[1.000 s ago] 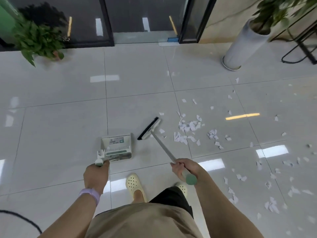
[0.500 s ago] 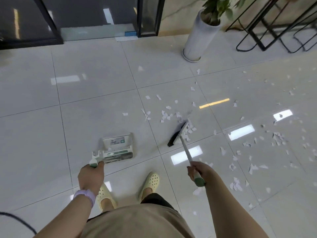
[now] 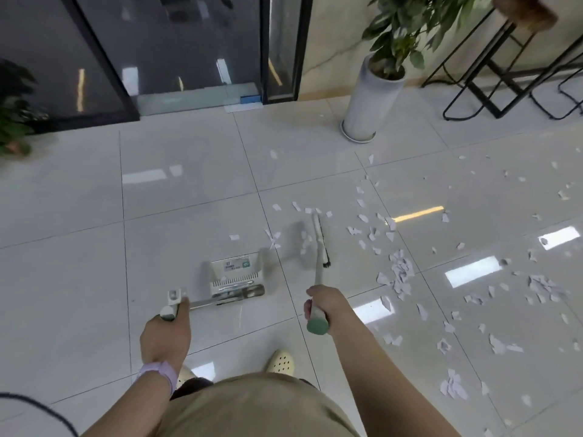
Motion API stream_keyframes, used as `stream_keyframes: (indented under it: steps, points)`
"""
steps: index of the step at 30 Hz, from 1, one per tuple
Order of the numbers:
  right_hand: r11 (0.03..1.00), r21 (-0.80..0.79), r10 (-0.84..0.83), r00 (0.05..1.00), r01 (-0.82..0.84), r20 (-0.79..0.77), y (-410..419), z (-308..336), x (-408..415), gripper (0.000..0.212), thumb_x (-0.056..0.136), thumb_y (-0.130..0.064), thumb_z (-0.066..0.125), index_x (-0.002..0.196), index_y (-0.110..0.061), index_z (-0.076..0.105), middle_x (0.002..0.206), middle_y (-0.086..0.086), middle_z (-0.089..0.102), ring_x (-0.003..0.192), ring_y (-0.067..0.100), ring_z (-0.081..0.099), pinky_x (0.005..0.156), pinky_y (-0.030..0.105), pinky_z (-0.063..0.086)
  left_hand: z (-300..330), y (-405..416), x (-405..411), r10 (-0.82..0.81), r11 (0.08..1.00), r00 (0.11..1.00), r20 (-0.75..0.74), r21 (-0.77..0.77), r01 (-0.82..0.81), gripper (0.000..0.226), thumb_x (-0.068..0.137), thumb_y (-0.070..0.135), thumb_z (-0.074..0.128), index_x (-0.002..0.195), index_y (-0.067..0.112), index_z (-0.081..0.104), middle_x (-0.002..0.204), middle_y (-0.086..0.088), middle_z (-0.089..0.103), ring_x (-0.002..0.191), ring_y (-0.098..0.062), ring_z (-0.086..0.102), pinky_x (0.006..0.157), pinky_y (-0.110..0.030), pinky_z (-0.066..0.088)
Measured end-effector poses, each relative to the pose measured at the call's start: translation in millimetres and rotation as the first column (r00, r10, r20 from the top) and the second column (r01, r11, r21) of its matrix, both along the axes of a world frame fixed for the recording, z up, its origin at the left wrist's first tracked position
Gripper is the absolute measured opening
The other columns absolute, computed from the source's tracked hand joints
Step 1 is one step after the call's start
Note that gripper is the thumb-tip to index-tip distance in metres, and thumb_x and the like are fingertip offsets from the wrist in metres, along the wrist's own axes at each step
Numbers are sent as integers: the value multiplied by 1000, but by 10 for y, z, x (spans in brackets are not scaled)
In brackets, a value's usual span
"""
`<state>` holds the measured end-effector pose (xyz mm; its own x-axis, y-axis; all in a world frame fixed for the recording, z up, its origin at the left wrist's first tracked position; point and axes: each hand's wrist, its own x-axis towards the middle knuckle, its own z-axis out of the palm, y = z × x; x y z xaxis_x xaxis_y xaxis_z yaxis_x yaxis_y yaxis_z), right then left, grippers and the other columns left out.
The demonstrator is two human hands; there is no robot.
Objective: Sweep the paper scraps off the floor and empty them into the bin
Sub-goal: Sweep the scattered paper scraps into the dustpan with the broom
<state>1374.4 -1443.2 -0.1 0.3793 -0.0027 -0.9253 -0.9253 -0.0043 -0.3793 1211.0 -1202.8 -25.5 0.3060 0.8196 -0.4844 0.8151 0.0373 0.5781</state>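
Landmark: dustpan [image 3: 237, 274], pale grey, standing on the tiled floor [image 3: 176, 216] ahead of the person's feet, its open mouth facing away from the person toward the glass door [image 3: 176, 48].

Dustpan handle: long metal bar running from the pan's near edge back and to the left, ending in a grey grip. Left hand [image 3: 165, 337]: fingers curled round that grip; a lilac wristband [image 3: 159, 373] sits on the wrist.

Broom [image 3: 319, 247]: just right of the dustpan, not touching it. Long axis runs almost straight away from the person, leaning slightly left at the far end. Head narrow, white-backed with dark bristles on its right side; it points toward the door, and the picture is too blurred to tell whether it touches the floor. Green-capped handle end points back at the person. Right hand [image 3: 326, 305]: wrapped round the handle just above the green cap.

Paper scraps [image 3: 399, 272]: white and pale lilac, torn small. A few lie just beyond the dustpan and around the broom head; the bulk is scattered to the right of the dustpan, with a denser heap right of the broom and more spread toward the near right.

Planter [image 3: 367, 102]: tall white pot with a leafy plant, well beyond the dustpan to the right.

Black metal frame [image 3: 492, 86]: right of the planter, against the wall.

Cream perforated shoes [image 3: 280, 362]: near side of the dustpan.
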Motion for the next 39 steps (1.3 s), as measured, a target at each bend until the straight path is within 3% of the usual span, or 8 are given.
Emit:
stream_keyframes:
  steps: [3, 6, 10, 19, 25, 29, 35, 39]
  points:
    - [993, 116, 33, 997, -25, -71, 290, 11, -15, 6, 96, 3, 50, 92, 0, 51, 77, 13, 47, 55, 20, 50, 41, 24, 52, 78, 81, 40, 28, 999, 1000, 13, 22, -29, 62, 96, 56, 57, 72, -1, 62, 67, -17, 63, 66, -34, 59, 59, -35, 43]
    - [951, 302, 119, 980, -65, -163, 601, -5, 94, 18, 95, 2, 46, 79, -7, 47, 63, 6, 44, 38, 10, 44, 34, 17, 40, 100, 214, 29, 46, 997, 999, -10, 62, -45, 62, 96, 55, 56, 70, -1, 60, 67, -18, 63, 67, -36, 60, 62, -37, 46]
    - [828, 550, 92, 940, 111, -328, 1073, -3, 363, 25, 95, -1, 44, 73, -12, 43, 51, -3, 39, 32, 5, 40, 32, 14, 38, 94, 471, 12, -4, 994, 998, -71, 113, 12, 60, 96, 57, 54, 70, 4, 61, 67, -14, 63, 67, -36, 59, 62, -37, 45]
    - [732, 661, 183, 887, 164, -423, 2286, -398, 477, 25, 95, -2, 46, 71, -11, 46, 49, -2, 44, 32, 7, 45, 33, 18, 43, -10, 1679, 175, 25, 993, 994, -107, 120, -12, 59, 98, 54, 53, 72, 3, 63, 71, -19, 63, 72, -40, 59, 71, -42, 48]
    - [851, 517, 146, 907, 88, -395, 2179, -736, 637, 26, 94, -1, 48, 71, -13, 44, 50, -4, 41, 33, 6, 42, 33, 16, 41, -138, 2081, 370, 3, 996, 993, -115, 94, 8, 59, 95, 57, 56, 72, 3, 64, 71, -18, 63, 72, -39, 60, 69, -40, 47]
    - [894, 412, 36, 888, 176, -458, 1475, -830, 817, 31, 97, -8, 46, 67, -15, 40, 44, -5, 42, 30, 6, 41, 30, 17, 39, -203, 1950, 700, -71, 995, 992, -108, 60, 78, 59, 97, 55, 56, 71, 2, 63, 72, -18, 62, 74, -39, 58, 70, -39, 45]
    - [978, 37, -182, 926, 205, -331, 525, -747, 959, 16, 96, -6, 47, 80, -9, 42, 49, 2, 45, 31, 10, 42, 32, 15, 37, -215, 1577, 1322, -135, 991, 989, -68, 0, 135, 55, 98, 52, 56, 75, 3, 61, 68, -11, 56, 75, -36, 53, 71, -38, 42]
    - [946, -321, -119, 974, 52, -193, 171, -858, 1212, 7, 89, 1, 50, 96, 3, 52, 57, 8, 51, 40, 15, 48, 40, 23, 44, -218, 1277, 1716, -118, 993, 992, -49, 7, 119, 52, 99, 48, 57, 79, 1, 60, 69, -10, 52, 76, -34, 49, 73, -37, 39]
